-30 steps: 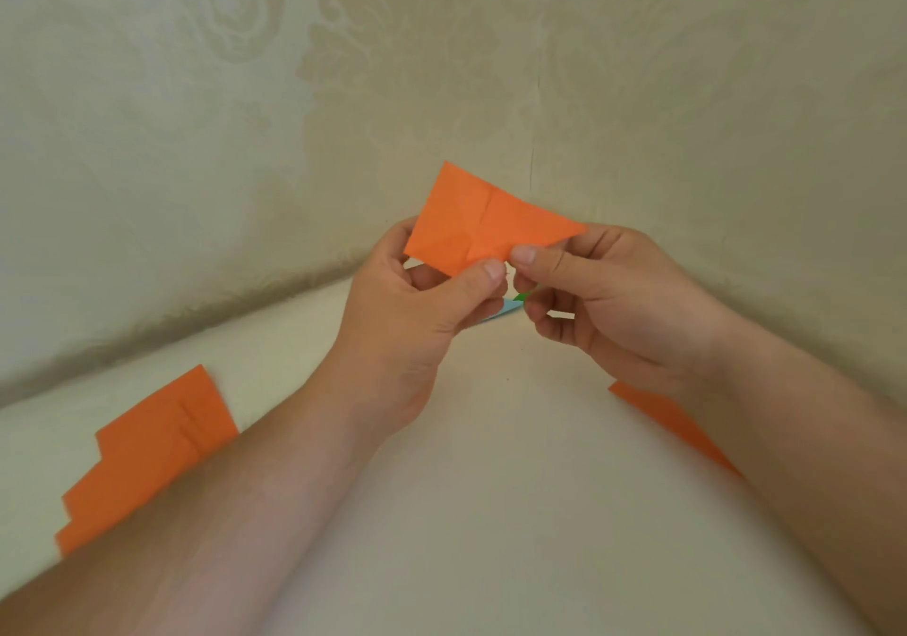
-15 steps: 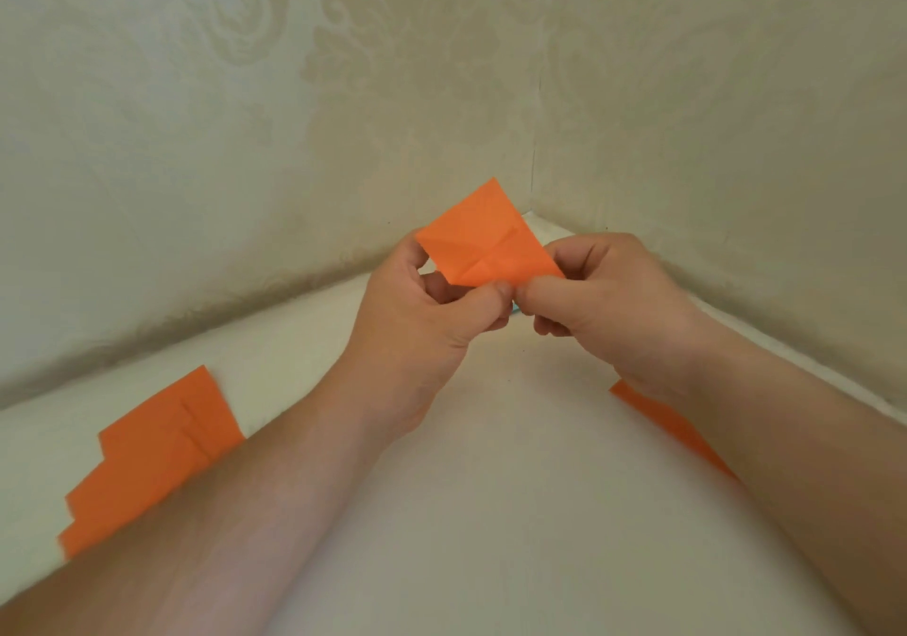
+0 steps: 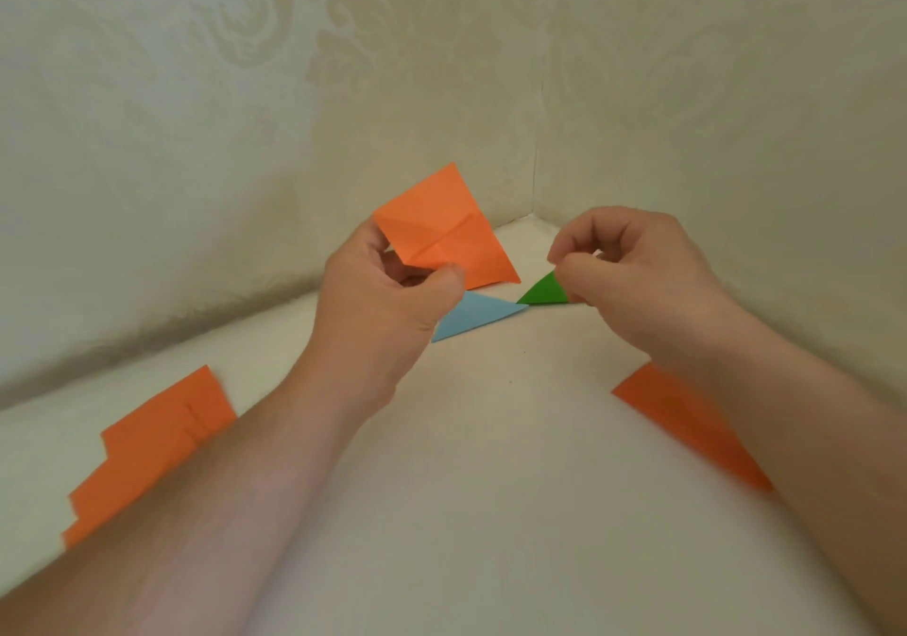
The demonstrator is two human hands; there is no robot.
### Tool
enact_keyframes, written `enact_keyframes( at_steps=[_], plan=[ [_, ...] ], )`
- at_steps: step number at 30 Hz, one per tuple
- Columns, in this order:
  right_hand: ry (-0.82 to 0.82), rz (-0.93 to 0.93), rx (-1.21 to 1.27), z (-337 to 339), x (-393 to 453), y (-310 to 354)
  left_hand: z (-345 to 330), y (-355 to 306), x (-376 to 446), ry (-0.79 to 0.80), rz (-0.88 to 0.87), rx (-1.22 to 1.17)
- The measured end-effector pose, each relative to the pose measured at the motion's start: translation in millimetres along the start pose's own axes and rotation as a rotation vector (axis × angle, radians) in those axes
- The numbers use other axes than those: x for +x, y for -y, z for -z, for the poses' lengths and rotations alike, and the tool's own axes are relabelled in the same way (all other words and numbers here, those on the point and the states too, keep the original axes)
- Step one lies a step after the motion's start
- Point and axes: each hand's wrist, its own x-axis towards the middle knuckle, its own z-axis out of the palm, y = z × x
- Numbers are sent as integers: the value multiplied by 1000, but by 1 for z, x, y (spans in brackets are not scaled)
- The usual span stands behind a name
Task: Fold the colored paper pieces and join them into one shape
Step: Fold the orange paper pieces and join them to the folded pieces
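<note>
Orange paper (image 3: pixel 444 233), creased into a rough square with fold lines crossing its face, was held up near the far corner of the scene, pinched at its lower near edge between the thumb and curled fingers of the left hand (image 3: pixel 387 302). The right hand (image 3: pixel 633 277) hovered to the right of it, fingers curled in with thumb and forefinger tips close together; it held nothing that could be made out, though its knuckles overlapped the green triangle (image 3: pixel 542 290) lying on the surface behind it. A blue triangle (image 3: pixel 473 317) lay flat just left of the green one, their tips nearly meeting.

Such paper would likely be very light and thin, stiff only along its creases, easy to bend or tear and prone to slip from a loose grip. Holding it by a folded edge or corner, where layers double up, seemed the surest way.

More orange sheets (image 3: pixel 152 449) lay stacked at the near left, partly under the left forearm, and another orange piece (image 3: pixel 682 419) showed at the right, partly hidden by the right forearm.

All of this sat on a pale cream surface (image 3: pixel 491 488), smooth and matte, set into a corner where two walls (image 3: pixel 245 120) in light damask-patterned covering met.
</note>
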Motion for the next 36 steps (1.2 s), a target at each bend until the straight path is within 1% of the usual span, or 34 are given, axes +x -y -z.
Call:
enact_keyframes(
  at_steps=[1, 3, 6, 10, 12, 14, 16, 18, 22, 27, 30, 32, 36],
  plan=[
    [28, 20, 41, -1, -1, 0, -1, 1, -2, 36, -11, 9],
    [151, 31, 156, -3, -2, 0, -4, 1, -5, 122, -20, 14],
    [317, 36, 246, -4, -3, -1, -6, 3, -7, 191, -8, -44],
    [368, 73, 284, -1, -4, 0, -3, 6, -5, 227, 26, -95],
    [421, 15, 377, 4, -3, 2, -1, 6, -3, 244, 76, -140],
    [514, -74, 474, 9, -3, 5, 0, 5, -3, 285, 166, -229],
    [576, -117, 510, 12, -4, 6, -1, 2, -4, 334, 252, -309],
    [584, -131, 506, 12, -6, 7, -1, -1, -6, 357, 314, -368],
    [593, -141, 487, 10, -7, 9, -3, -7, -7, 332, 383, -410],
    [635, -141, 468, 11, -9, 9, -3, -9, -8, 315, 359, -367],
    [628, -153, 483, 11, -9, 10, -3, -8, -8, 325, 342, -338],
    [608, -154, 486, 11, -9, 11, -2, -8, -9, 345, 318, -323],
    [563, -135, 408, 9, -10, 13, -1, -8, -11, 421, 267, -270]
  ],
)
